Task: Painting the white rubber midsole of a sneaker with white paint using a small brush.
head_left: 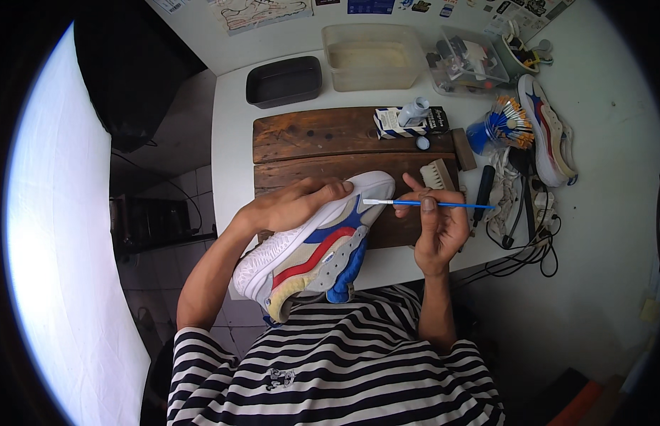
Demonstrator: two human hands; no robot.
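My left hand [298, 204] is closed around the white sole of a sneaker [317, 250], thumb near the toe. The sneaker lies tilted on its side, its upper facing me, with blue, red, cream and grey panels. In my right hand [443, 231] a thin paintbrush with a blue handle [409, 203] is pinched between thumb and fingers. Its pale flat tip is at the sneaker's toe area, above the blue panel; whether it touches I cannot tell. Beyond my right hand, a wooden scrub brush [435, 175] rests on the wooden board [301, 135].
An open small bottle [414, 112], its cap [423, 143] and a box [436, 119] are on the board. Rightward stand a jar of paintbrushes [479, 137], another sneaker [546, 135] and tangled cables [543, 248]. Behind are a black tub [284, 82] and a clear container [372, 53].
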